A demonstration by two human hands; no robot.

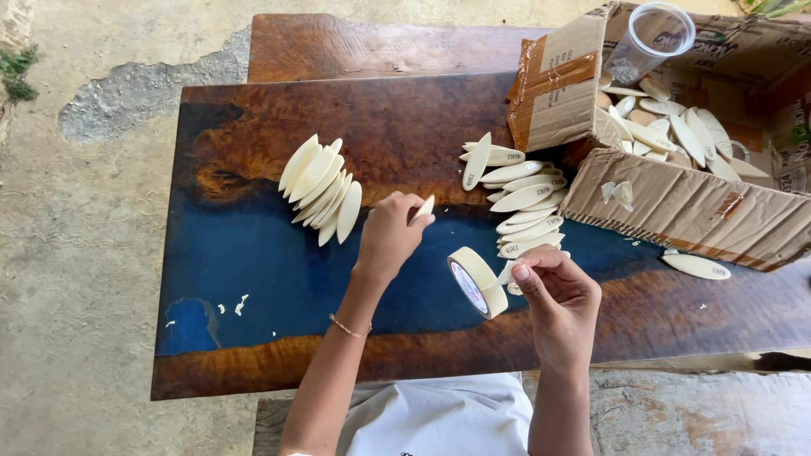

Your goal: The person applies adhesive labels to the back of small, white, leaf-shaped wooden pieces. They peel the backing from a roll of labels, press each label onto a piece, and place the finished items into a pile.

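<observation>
Looking down at the table (279, 279), I see my left hand (389, 232) closed on a single pale wooden piece (424, 207), which sticks up from between the thumb and fingers. It sits over the blue middle of the tabletop, just right of a neat row of the same pieces (321, 190) standing on edge and leaning together. My right hand (557, 291) is curled narrow around another piece (509, 270) near the front edge, fingertips pinched on it. A roll of masking tape (477, 283) stands on edge between my two hands, touching or nearly touching the right one; I cannot tell which. Beyond the right hand lies a loose heap of pieces (524, 198), spilling from a torn cardboard box (684, 207) that holds many more. A clear plastic cup (650, 38) rests in the box's far corner. One stray piece (697, 266) lies alone by the box's near wall.
</observation>
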